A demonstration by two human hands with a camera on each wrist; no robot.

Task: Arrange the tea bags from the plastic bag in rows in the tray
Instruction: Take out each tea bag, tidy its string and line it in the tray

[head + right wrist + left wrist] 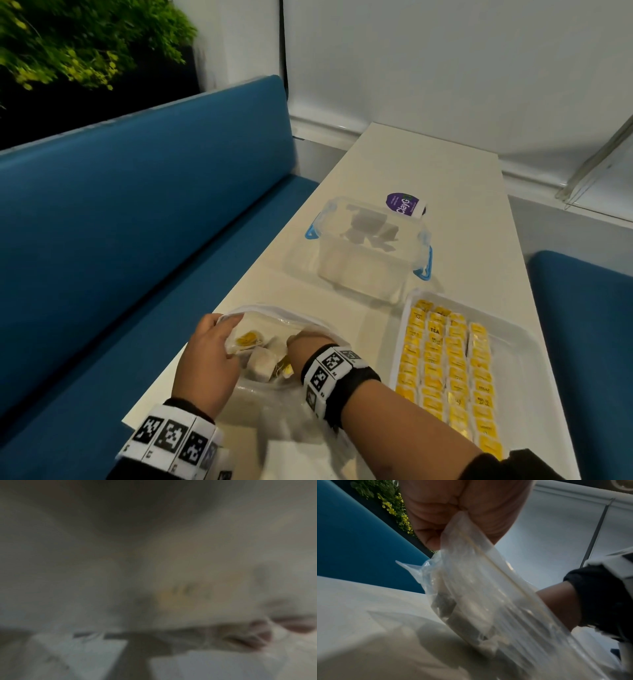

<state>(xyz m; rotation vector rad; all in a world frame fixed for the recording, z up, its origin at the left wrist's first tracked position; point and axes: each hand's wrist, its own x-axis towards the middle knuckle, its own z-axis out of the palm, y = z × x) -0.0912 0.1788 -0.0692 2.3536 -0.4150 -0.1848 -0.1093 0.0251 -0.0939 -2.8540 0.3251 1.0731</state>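
The left hand (205, 356) pinches the rim of the clear plastic bag (274, 329) at its mouth, holding it open on the pale desk (428, 164); the right hand (305, 337) is plunged into the bag to the wrist, so whether its fingers are closed on anything cannot be told; the right wrist view is blurred. A few yellow-wrapped tea bags (248, 339) and pale ones remain in the bag; the white rectangular tray (513, 337) to the right already carries four rows of yellow sachets, nearly full. Judgement: the step is a withdrawal of one sachet; keep the mouth held wide and the bag steady, take a single sachet, and lay it flat in the shortest row.
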